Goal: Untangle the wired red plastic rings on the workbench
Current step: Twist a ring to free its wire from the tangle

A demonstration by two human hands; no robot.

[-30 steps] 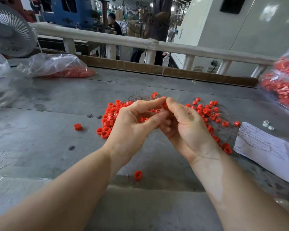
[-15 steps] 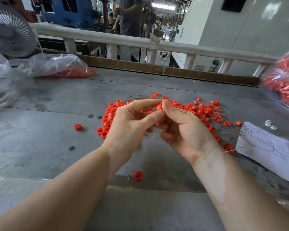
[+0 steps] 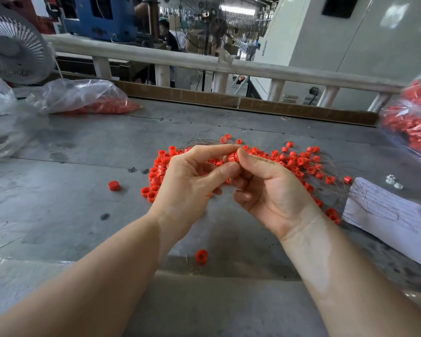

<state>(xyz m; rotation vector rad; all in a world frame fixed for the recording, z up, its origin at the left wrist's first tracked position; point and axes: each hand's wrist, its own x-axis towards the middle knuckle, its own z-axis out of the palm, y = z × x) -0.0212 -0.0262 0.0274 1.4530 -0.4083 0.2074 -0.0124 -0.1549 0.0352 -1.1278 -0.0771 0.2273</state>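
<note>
One ring being picked out of the tangle, mid-job for sure

A single red ring [image 3: 233, 157] is pinched between the left hand [image 3: 192, 188] and right hand [image 3: 272, 190], both curled tight on it, just above the wired ring pile [image 3: 294, 164] on the workbench [image 3: 71, 190]. Next, it probably needs to be eased off its wire gently; plenty is left tangled beneath.

- I see my left hand [image 3: 192, 183] and right hand [image 3: 265, 190] meeting fingertip to fingertip, pinching one red ring [image 3: 233, 157] between them above the grey workbench [image 3: 71, 203].
- Just behind the pinch lies the tangle of wired red rings [image 3: 299, 164], thin wires looping out.
- Left of it sits a loose ring [image 3: 112, 185]; nearer me, another [image 3: 201, 256].
- Right of it lies a white paper [image 3: 387, 215].
</note>
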